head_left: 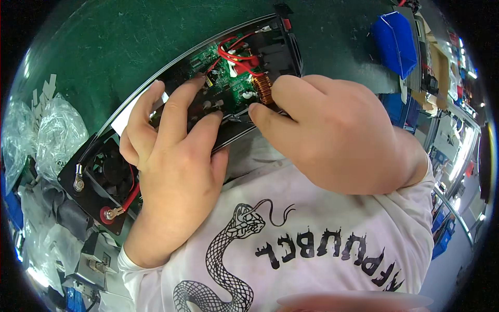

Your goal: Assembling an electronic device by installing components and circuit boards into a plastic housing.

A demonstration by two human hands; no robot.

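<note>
A long black case (239,139) without a lid lies slanted before me, a green circuit board (205,60) inside it. My left hand (176,140) reaches over the case with fingers spread, fingertips down among the board's parts. Its thumb sits outside the near wall. My right hand (338,130) is closed at the case's right part, thumb and bent forefinger beside a copper-wound coil (263,89). Whatever lies between those fingers is hidden. Red wires (224,52) loop above the board, one ending in a metal terminal. A fan (112,165) is set in the left end panel.
Under the case is a green work surface (130,47). Clear plastic bags (61,127) lie at the left. A blue bin (396,46) stands at the far right, near a cardboard piece (441,67). A red-collared terminal (109,213) and another lug stick out of the end panel.
</note>
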